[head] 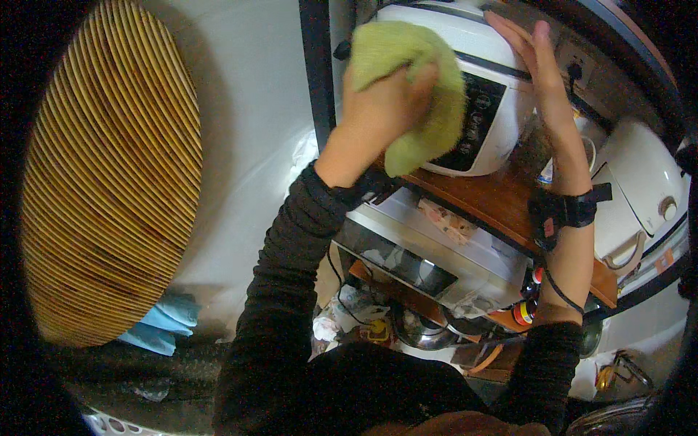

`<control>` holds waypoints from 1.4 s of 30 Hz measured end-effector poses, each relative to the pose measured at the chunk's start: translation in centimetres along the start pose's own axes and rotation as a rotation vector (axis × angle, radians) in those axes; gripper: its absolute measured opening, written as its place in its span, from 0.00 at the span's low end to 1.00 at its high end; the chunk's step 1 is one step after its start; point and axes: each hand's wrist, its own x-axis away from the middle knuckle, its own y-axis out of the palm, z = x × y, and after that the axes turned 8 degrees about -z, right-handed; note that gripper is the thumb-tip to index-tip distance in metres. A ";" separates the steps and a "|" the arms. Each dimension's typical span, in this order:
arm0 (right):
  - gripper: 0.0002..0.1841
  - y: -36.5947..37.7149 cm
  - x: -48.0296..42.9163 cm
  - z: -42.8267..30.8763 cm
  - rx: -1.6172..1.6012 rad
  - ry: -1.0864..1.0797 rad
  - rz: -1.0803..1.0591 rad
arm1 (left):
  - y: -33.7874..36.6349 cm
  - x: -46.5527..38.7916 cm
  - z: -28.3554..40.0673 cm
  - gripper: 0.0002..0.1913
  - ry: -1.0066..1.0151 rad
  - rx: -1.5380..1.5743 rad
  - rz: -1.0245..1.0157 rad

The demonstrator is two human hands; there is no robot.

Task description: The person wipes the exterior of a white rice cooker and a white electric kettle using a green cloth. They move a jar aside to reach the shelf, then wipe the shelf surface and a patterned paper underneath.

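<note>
A yellow-green cloth (422, 136) is bunched in my left hand (376, 109), which presses it to the front and upper left of a white rice cooker (515, 125). The cloth hides part of the cooker's lid and front, and motion blurs it slightly. The cooker's black control panel (480, 114) shows to the right of the cloth. My right hand (542, 60) lies flat along the cooker's right side with nothing in it, fingers extended. Underneath the cooker is a brown wooden shelf (469, 199).
Below the shelf sits a microwave oven (403, 267); metal bowls (422, 329) and bottles (523, 312) are lower down. At right stands a white appliance (632, 185) with a knob and handle. A woven wicker piece (114, 180) and blue cloth (163, 321) are at left. A black upright post (317, 65) borders the rack.
</note>
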 end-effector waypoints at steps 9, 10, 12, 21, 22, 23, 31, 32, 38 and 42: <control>0.49 -0.6 -0.5 2.1 -0.670 -0.002 -0.228 | 5.4 -4.2 7.3 0.09 0.271 -0.041 0.576; 0.48 -1.0 -0.2 1.6 -0.629 0.043 -0.249 | 5.7 -3.8 7.8 0.08 0.327 -0.010 0.437; 0.44 -1.5 1.4 0.7 -0.387 -0.090 -0.096 | 5.6 -3.4 8.5 0.07 0.364 0.242 0.256; 0.25 4.0 15.0 2.8 0.603 -0.410 0.362 | -1.6 1.9 10.2 0.20 0.002 0.736 -0.467; 0.24 4.3 15.6 3.3 0.705 -0.460 0.351 | -1.9 1.9 10.6 0.22 0.007 0.743 -0.545; 0.24 4.7 16.3 3.9 0.669 -0.416 0.397 | -2.2 1.8 10.7 0.22 0.097 0.692 -0.554; 0.17 -0.6 14.9 2.1 0.298 -0.203 0.681 | -6.7 3.0 4.9 0.18 -0.004 1.098 -0.626; 0.17 -0.6 13.8 1.8 0.342 -0.243 0.652 | -7.0 2.8 3.4 0.18 -0.149 1.097 -0.576; 0.23 6.1 5.1 3.7 1.148 -0.595 0.496 | -2.6 -1.7 0.5 0.20 -0.025 0.589 0.034; 0.23 7.9 4.2 5.1 1.059 -0.729 0.356 | -0.6 -3.1 -0.3 0.28 -0.043 0.841 -0.116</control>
